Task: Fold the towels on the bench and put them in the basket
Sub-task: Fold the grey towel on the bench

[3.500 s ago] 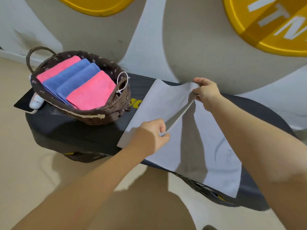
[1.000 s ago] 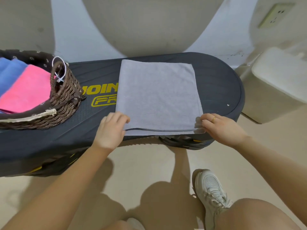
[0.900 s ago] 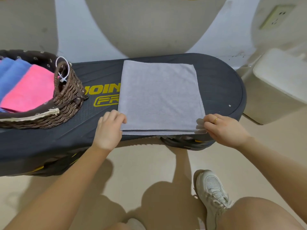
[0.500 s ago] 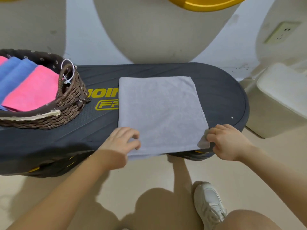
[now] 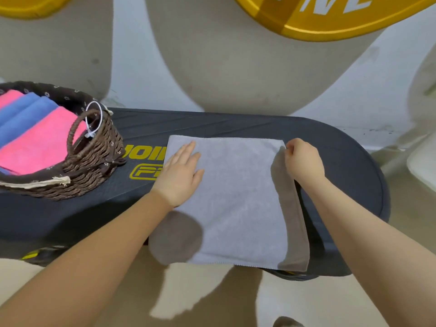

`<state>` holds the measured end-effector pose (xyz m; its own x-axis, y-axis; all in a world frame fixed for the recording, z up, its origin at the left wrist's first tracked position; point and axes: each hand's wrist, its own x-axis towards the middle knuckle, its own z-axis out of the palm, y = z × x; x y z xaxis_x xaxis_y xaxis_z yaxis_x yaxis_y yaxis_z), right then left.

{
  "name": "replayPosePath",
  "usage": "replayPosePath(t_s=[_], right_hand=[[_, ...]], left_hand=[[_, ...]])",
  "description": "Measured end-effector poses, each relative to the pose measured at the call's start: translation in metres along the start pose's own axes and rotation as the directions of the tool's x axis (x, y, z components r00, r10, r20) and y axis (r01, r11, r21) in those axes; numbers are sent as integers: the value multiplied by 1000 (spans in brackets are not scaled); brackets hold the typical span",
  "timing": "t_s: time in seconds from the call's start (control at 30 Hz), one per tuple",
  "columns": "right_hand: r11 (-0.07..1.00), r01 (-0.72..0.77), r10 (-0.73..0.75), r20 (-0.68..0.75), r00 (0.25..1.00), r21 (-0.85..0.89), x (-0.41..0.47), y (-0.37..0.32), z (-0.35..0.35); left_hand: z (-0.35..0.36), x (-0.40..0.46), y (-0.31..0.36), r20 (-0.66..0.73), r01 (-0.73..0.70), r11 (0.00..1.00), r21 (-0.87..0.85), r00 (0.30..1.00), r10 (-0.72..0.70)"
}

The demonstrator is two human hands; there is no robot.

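At the left edge of the frame the woven basket [image 5: 94, 159] sits on the bench, well apart from my work, already holding folded pink towels [image 5: 40, 147] and blue towels [image 5: 21, 114] side by side; a white loop of cord [image 5: 94, 119] hangs at its near handle. Nothing lies between the basket and the cloth except bare bench top and part of a yellow logo [image 5: 146, 161], half covered by the towel's left edge. The grey towel [image 5: 238, 201] lies flat in the centre of the frame, folded into a rough square, its lower edge hanging a little past the bench's near rim. My left hand [image 5: 180, 175] rests palm down on its upper left part, fingers spread and flat, pressing rather than gripping. My right hand [image 5: 303, 161] is curled at the towel's upper right corner, fingers drawn together, seemingly pinching that corner, though the fingertips are turned away from me and I cannot be sure how much cloth they hold. The shadows of my arms fall across the towel's lower left and right side. The bench [image 5: 342, 185] is dark grey, oval-ended and ribbed. Behind it stands a pale wall with large beige shapes and a yellow sign [image 5: 330, 20] with white letters at upper right; the floor below is beige.
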<state>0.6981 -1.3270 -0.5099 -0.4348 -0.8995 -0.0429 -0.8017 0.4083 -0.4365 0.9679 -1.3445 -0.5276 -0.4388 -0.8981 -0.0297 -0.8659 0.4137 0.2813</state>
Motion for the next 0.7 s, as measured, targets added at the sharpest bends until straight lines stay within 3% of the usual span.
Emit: replayPosePath(t_s=[0.2, 0.37, 0.57, 0.63, 0.7], right_hand=[[980, -177, 170, 82, 982, 92, 49, -1, 13], [997, -59, 61, 38, 997, -44, 52, 3, 23], [990, -140, 140, 18, 990, -37, 51, 7, 16], [991, -128, 128, 24, 991, -32, 50, 2, 13], [998, -58, 58, 67, 996, -3, 51, -3, 11]], left_hand=[[12, 34, -4, 129, 124, 986, 111, 982, -138], [17, 30, -8, 101, 100, 987, 125, 988, -113], [19, 29, -9, 71, 93, 992, 85, 993, -99], [18, 31, -9, -6, 188, 982, 27, 982, -188], [14, 36, -12, -136, 355, 929, -104, 920, -367]])
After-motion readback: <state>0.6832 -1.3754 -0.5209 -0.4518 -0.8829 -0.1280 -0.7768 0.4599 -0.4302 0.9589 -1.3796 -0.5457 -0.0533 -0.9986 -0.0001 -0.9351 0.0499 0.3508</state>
